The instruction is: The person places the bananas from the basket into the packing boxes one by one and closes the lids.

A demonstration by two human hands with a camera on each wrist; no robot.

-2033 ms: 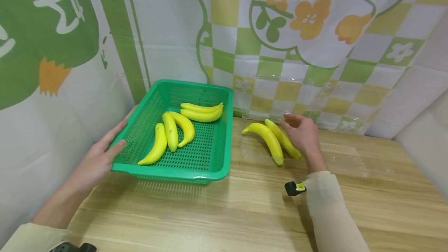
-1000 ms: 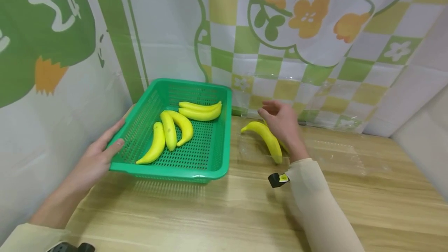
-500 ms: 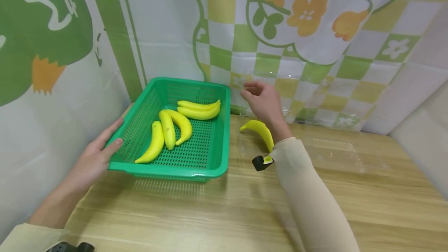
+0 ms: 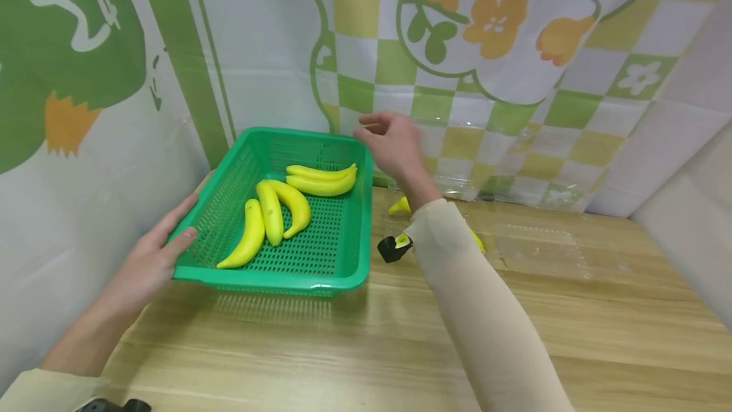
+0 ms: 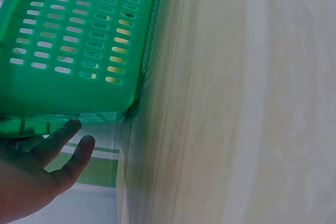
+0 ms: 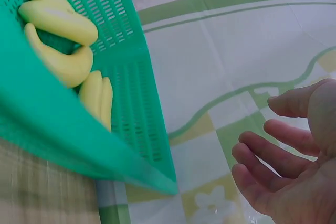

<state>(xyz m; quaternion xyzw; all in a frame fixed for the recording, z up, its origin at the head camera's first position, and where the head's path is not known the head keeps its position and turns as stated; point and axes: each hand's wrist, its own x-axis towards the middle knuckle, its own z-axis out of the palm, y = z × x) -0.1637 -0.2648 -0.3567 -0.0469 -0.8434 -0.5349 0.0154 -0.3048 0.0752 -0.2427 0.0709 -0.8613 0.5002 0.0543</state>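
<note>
While the left grip (image 4: 151,260) holds the green plastic basket (image 4: 274,280) by its left rim and the empty right grip (image 4: 396,145) hangs loosely parted nearby, the bananas (image 4: 271,213) inside seem light, smooth and firm, best pinched mid-body.

The place looks like a makeshift recording corner, though whether in a home, lab or office cannot be told. A wood-grain table (image 4: 274,355) fills the lower frame, a creased checked sheet (image 4: 354,11) hangs close behind it, a green-and-white sheet (image 4: 86,107) walls the left, and a black wrist camera (image 4: 391,248) shows near the centre.
</note>
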